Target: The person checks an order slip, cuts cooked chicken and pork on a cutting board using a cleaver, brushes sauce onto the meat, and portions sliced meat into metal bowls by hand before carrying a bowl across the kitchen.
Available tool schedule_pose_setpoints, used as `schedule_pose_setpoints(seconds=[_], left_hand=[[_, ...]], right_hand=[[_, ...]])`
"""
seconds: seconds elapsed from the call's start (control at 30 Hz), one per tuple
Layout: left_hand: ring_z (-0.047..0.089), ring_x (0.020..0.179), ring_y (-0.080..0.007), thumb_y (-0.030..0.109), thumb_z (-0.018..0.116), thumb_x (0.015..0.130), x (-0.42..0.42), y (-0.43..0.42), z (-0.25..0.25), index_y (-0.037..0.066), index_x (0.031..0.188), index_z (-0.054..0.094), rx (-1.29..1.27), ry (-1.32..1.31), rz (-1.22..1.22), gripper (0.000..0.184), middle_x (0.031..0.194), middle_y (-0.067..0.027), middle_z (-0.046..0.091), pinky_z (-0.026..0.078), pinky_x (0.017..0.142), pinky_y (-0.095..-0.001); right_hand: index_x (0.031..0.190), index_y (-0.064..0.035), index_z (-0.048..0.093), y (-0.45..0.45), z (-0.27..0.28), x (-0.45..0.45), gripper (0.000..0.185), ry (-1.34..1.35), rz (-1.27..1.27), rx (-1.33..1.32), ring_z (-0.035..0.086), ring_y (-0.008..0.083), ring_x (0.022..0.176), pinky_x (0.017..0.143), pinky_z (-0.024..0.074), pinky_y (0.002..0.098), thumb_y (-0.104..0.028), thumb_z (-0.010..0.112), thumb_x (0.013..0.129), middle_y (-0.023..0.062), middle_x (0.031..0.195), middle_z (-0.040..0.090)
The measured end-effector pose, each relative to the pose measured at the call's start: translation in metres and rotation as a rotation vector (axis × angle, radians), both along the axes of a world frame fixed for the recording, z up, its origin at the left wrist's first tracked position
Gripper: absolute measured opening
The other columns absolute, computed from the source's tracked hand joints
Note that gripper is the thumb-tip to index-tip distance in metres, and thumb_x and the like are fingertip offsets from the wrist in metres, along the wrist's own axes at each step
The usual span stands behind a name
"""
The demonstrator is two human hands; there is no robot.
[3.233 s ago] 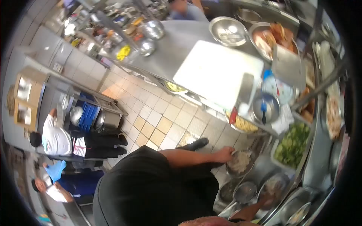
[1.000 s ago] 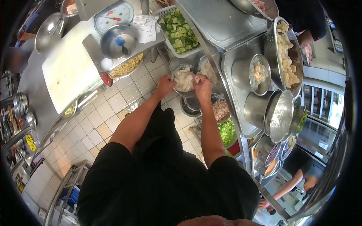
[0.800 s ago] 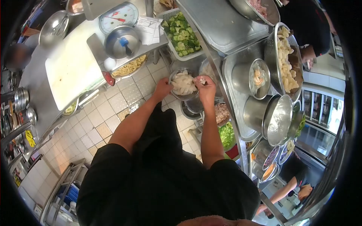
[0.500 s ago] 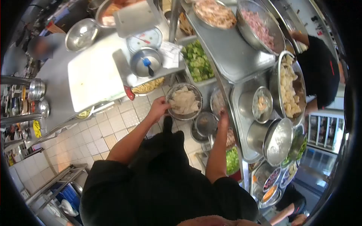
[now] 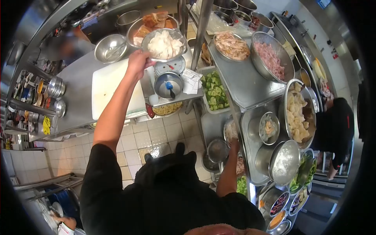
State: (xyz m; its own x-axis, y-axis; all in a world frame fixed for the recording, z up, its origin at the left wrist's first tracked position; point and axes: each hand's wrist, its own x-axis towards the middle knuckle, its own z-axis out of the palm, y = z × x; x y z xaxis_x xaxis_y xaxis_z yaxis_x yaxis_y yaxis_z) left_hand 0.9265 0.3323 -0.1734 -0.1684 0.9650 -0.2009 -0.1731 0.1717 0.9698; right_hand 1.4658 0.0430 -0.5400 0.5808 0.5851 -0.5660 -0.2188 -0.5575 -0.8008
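Observation:
My left hand (image 5: 140,64) is closed on the rim of a metal bowl (image 5: 181,50) filled with pale white slices (image 5: 164,44). It holds the bowl just above the dial of a kitchen scale (image 5: 169,66); whether the bowl rests on the scale I cannot tell. On the right, my right hand (image 5: 234,144) reaches down to the near rim of another bowl (image 5: 226,131) with pale food, on the lower shelf. Its fingers are largely hidden. Close by the scale stands a metal pot (image 5: 157,83) with a blue-headed brush (image 5: 169,85) inside.
A white cutting board (image 5: 111,88) lies on the left counter, a red-handled tool (image 5: 150,111) at its corner. Broccoli fills a white basket (image 5: 226,111). Several metal bowls stand on the right counter (image 5: 250,92). Other people work at the right and far left.
My left hand has carried the bowl of white slices from above the floor up and forward to the scale. My right hand stays at the lower-shelf bowl. The head view has shifted.

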Motion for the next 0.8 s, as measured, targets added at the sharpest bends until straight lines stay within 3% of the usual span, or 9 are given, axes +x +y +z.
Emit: schedule_pose_setpoints(seconds=[0.07,0.2,0.37,0.47,0.5,0.6,0.67,0.73,0.8], left_hand=[[0.064,0.069,-0.0156,0.005,0.056,0.090,0.003,0.010,0.005,-0.002,0.097,0.052,-0.020,-0.046,0.000,0.010,0.089,-0.0115,0.064,0.060,0.070,-0.0312],[0.067,0.073,-0.0190,0.005,0.056,0.091,0.001,0.015,-0.004,-0.003,0.100,0.051,-0.033,-0.090,-0.021,0.013,0.091,-0.0132,0.064,0.060,0.072,-0.0320],[0.069,0.074,-0.0228,0.012,0.060,0.091,-0.003,0.009,-0.005,-0.004,0.102,0.050,-0.045,-0.099,-0.025,0.022,0.089,-0.0145,0.062,0.061,0.066,-0.0325],[0.068,0.075,-0.0218,0.016,0.064,0.090,-0.001,-0.001,0.002,-0.002,0.104,0.051,-0.055,-0.129,-0.013,0.026,0.097,-0.0127,0.059,0.061,0.071,-0.0337],[0.067,0.072,-0.0221,0.023,0.067,0.089,0.002,-0.007,0.004,-0.003,0.107,0.051,-0.064,-0.101,0.054,0.035,0.104,-0.0135,0.058,0.059,0.065,-0.0339],[0.067,0.071,-0.0211,0.031,0.066,0.089,0.007,-0.037,-0.014,-0.001,0.103,0.054,-0.089,0.105,0.206,0.037,0.090,-0.0130,0.060,0.056,0.057,-0.0335],[0.069,0.075,-0.0259,0.036,0.067,0.087,0.010,-0.047,-0.056,-0.002,0.105,0.057,-0.286,0.462,0.126,0.043,0.093,-0.0181,0.066,0.055,0.061,-0.0382],[0.070,0.081,-0.0339,0.032,0.066,0.084,0.009,-0.048,-0.132,-0.005,0.106,0.060,-0.257,0.929,-0.023,0.043,0.096,-0.0257,0.068,0.055,0.071,-0.0415],[0.069,0.085,-0.0384,0.025,0.064,0.082,0.024,-0.058,-0.145,-0.005,0.106,0.061,-0.230,0.954,-0.027,0.039,0.094,-0.0268,0.068,0.054,0.077,-0.0433]], right_hand=[[0.117,0.0014,0.060,0.007,0.076,-0.041,0.043,-0.025,-0.033,-0.135,0.062,0.0243,0.093,0.074,0.0530,0.0361,-0.031,0.059,0.088,0.0116,0.103,0.062],[0.116,0.0035,0.060,-0.006,0.068,-0.038,0.044,-0.022,-0.047,0.016,0.062,0.0229,0.088,0.074,0.0515,0.0367,-0.031,0.058,0.089,0.0126,0.103,0.062],[0.115,0.0036,0.059,0.001,0.124,-0.054,0.041,0.045,-0.058,-0.128,0.062,0.0242,0.090,0.074,0.0509,0.0371,-0.029,0.058,0.089,0.0130,0.103,0.061],[0.116,0.0007,0.059,-0.002,0.107,-0.049,0.038,0.022,-0.038,-0.023,0.062,0.0246,0.090,0.073,0.0514,0.0373,-0.026,0.059,0.089,0.0126,0.103,0.061],[0.117,-0.0005,0.058,-0.001,0.098,-0.046,0.037,0.021,-0.046,-0.003,0.062,0.0245,0.090,0.072,0.0517,0.0372,-0.024,0.059,0.088,0.0123,0.103,0.061],[0.120,-0.0043,0.057,0.003,0.080,-0.038,0.036,0.059,-0.094,-0.010,0.062,0.0239,0.089,0.070,0.0526,0.0365,-0.019,0.060,0.087,0.0113,0.103,0.061],[0.120,-0.0052,0.057,0.002,0.073,-0.036,0.035,0.093,-0.083,0.041,0.062,0.0226,0.086,0.068,0.0528,0.0356,-0.016,0.060,0.087,0.0105,0.102,0.061],[0.120,-0.0056,0.056,0.003,0.071,-0.035,0.035,0.086,-0.064,0.072,0.061,0.0212,0.083,0.066,0.0528,0.0349,-0.014,0.059,0.086,0.0095,0.101,0.061],[0.119,-0.0052,0.056,0.006,0.071,-0.038,0.034,0.048,-0.028,0.082,0.061,0.0196,0.080,0.064,0.0524,0.0344,-0.013,0.058,0.086,0.0084,0.099,0.060]])
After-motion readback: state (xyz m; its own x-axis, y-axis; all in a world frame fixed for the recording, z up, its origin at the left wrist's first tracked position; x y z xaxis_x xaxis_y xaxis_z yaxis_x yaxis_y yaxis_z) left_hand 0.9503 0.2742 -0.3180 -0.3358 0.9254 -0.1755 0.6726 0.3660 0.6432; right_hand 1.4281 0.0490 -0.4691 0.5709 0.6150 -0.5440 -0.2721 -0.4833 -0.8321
